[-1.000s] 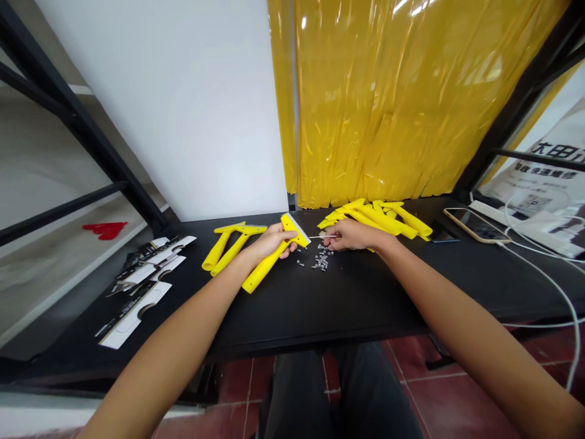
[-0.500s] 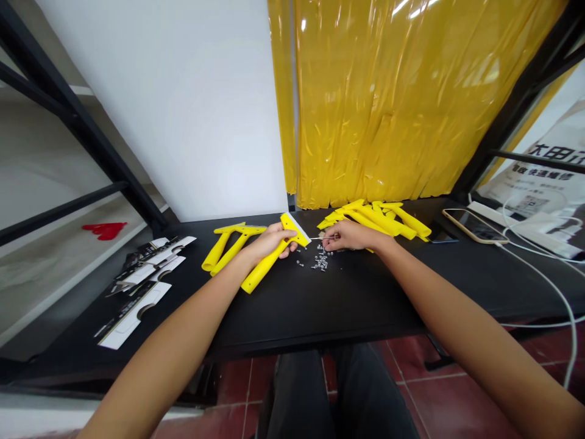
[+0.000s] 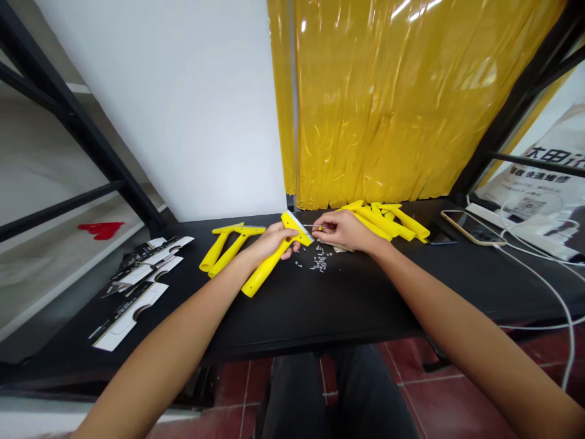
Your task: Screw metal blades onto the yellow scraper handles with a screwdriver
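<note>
My left hand (image 3: pixel 272 244) is closed around a yellow scraper (image 3: pixel 265 271) with a T-shaped head and a pale blade edge, its handle slanting toward me. In my right hand (image 3: pixel 340 228) is a thin screwdriver (image 3: pixel 309 225), its shaft pointing left at the blade edge of the scraper's head. Fingers cover most of the screwdriver's handle, and whether the tip touches a screw is too small to tell. Loose small screws (image 3: pixel 320 262) lie in a scattered pile on the black table just below my right hand.
Two yellow scrapers (image 3: pixel 233 251) lie left of my left hand. More yellow scraper parts (image 3: pixel 393 222) are heaped behind my right hand. Printed cards (image 3: pixel 132 314) are at the left, a phone (image 3: pixel 475 227) and white cables (image 3: pixel 548 283) at the right. A white panel (image 3: pixel 205 122) stands behind.
My right hand has moved slightly up and left, bringing the screwdriver's shaft to the upper part of the scraper's blade edge. The left hand keeps its hold on the scraper.
</note>
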Tool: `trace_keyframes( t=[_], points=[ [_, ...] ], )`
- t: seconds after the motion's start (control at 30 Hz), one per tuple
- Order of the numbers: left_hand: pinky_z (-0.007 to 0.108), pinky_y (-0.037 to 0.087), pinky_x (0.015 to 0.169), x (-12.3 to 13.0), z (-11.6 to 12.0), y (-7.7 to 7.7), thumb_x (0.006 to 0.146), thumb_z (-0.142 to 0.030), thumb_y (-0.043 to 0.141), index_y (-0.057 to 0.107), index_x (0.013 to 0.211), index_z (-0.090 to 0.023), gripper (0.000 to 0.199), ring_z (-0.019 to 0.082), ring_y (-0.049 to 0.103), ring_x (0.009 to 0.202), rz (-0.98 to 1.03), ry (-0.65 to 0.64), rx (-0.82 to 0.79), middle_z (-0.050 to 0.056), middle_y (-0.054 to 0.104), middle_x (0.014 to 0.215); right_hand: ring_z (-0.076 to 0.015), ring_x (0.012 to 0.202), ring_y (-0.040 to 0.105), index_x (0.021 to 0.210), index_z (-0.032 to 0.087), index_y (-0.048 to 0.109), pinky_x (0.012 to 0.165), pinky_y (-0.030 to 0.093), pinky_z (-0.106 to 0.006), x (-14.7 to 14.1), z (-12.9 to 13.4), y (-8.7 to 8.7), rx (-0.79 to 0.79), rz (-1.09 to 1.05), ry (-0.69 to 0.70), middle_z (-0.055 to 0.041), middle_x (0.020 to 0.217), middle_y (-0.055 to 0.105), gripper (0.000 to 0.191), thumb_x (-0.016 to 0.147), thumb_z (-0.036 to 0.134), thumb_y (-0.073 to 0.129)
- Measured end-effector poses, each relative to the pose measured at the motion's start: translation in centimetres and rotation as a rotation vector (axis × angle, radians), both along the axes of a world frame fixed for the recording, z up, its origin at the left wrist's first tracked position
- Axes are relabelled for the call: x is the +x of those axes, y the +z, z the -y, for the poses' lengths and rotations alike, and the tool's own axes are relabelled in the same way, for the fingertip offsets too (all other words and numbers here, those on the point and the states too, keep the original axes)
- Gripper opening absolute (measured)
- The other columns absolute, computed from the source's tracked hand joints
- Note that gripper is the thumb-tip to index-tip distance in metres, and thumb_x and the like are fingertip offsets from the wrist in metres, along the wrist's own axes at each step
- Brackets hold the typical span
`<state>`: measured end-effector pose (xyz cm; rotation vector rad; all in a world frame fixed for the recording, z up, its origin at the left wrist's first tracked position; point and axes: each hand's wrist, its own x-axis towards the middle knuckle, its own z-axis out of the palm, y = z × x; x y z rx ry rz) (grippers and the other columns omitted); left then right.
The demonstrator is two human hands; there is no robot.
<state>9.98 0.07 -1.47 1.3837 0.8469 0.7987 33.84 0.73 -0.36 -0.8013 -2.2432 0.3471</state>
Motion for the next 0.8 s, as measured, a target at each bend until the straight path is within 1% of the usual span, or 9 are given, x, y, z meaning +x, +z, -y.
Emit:
trace_keyframes(
  t=[0.1, 0.2, 0.3, 0.53, 0.7, 0.8],
  points=[
    [0.022, 0.029, 0.038, 0.4, 0.4, 0.0, 0.085, -0.031, 0.065, 0.058, 0.097, -0.013, 0.022, 0.009, 0.049, 0.039, 0.001, -0.037, 0.008, 0.004, 0.063, 0.061, -0.0109, 0.061, 0.051, 0.093, 0.017, 0.075, 0.062, 0.038, -0.024, -1.2, 0.4, -0.7, 0.127, 0.021, 0.056, 0.0013, 0.068, 0.059, 0.016, 0.089, 0.031, 0.067],
    [0.023, 0.031, 0.039, 0.5, 0.6, -0.1, 0.086, -0.033, 0.066, 0.06, 0.096, -0.013, 0.023, 0.008, 0.049, 0.039, -0.002, -0.057, 0.015, 0.004, 0.063, 0.063, -0.0115, 0.065, 0.055, 0.1, 0.02, 0.076, 0.063, 0.038, -0.024, -1.6, 0.5, -1.2, 0.179, 0.078, 0.074, -0.0008, 0.075, 0.065, 0.017, 0.093, 0.03, 0.064],
    [0.023, 0.032, 0.04, 0.5, 0.6, -0.3, 0.084, -0.032, 0.068, 0.06, 0.093, -0.014, 0.021, 0.01, 0.052, 0.044, 0.002, -0.039, 0.009, 0.004, 0.063, 0.064, -0.012, 0.069, 0.058, 0.105, 0.023, 0.076, 0.064, 0.038, -0.025, -1.4, 0.6, -1.4, 0.214, 0.154, 0.072, -0.0017, 0.082, 0.069, 0.018, 0.095, 0.03, 0.063],
    [0.023, 0.034, 0.041, 0.6, 0.4, -0.6, 0.085, -0.03, 0.067, 0.06, 0.094, -0.015, 0.019, 0.011, 0.055, 0.05, 0.01, -0.032, 0.019, 0.005, 0.063, 0.067, -0.0124, 0.07, 0.057, 0.108, 0.024, 0.077, 0.065, 0.037, -0.026, -1.2, 0.9, -1.1, 0.255, 0.249, 0.02, -0.0021, 0.082, 0.066, 0.023, 0.099, 0.032, 0.058],
    [0.023, 0.033, 0.04, 0.6, 0.5, -0.7, 0.085, -0.029, 0.067, 0.06, 0.094, -0.015, 0.018, 0.01, 0.053, 0.048, 0.006, -0.021, 0.041, 0.004, 0.063, 0.066, -0.0133, 0.072, 0.058, 0.105, 0.023, 0.077, 0.064, 0.036, -0.026, -1.5, 1.1, -1.3, 0.265, 0.235, -0.002, -0.0028, 0.084, 0.066, 0.024, 0.1, 0.033, 0.056],
    [0.022, 0.033, 0.04, 0.8, 0.7, -0.6, 0.083, -0.027, 0.069, 0.06, 0.093, -0.015, 0.018, 0.011, 0.056, 0.052, 0.021, -0.008, 0.041, 0.004, 0.062, 0.068, -0.0138, 0.074, 0.059, 0.102, 0.022, 0.076, 0.063, 0.035, -0.026, -1.6, 1.1, -1.4, 0.269, 0.218, -0.014, -0.003, 0.086, 0.066, 0.022, 0.1, 0.031, 0.056]
  ],
)
